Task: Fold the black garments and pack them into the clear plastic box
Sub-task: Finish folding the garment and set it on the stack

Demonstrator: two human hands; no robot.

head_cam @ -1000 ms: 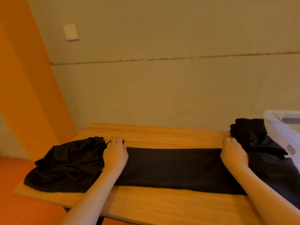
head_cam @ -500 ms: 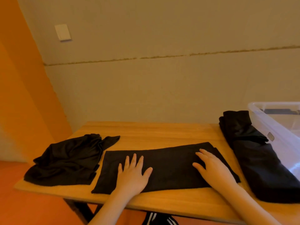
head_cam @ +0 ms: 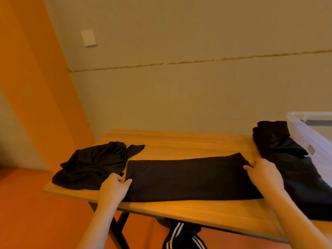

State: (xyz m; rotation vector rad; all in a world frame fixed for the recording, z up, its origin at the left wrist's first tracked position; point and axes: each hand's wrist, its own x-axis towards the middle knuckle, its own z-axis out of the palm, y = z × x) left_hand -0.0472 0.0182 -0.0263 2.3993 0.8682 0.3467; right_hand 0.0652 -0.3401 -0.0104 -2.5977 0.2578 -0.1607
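Spanning a wooden table (head_cam: 179,141), beige wall (head_cam: 179,96) behind.

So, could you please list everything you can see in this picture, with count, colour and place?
flat folded black garment: one, black, centre of the table, gripped at both ends
crumpled black garment: one, black, left end of the table
black garment pile: one heap, black, right end of the table, against the box
clear plastic box: one, clear, far right, partly out of frame
wooden table: one, light wood, dark legs
wall plate: one, pale, on the beige wall
striped trousers: black with white stripes, below the table
left hand: pinches the garment's left edge
right hand: pinches its right corner
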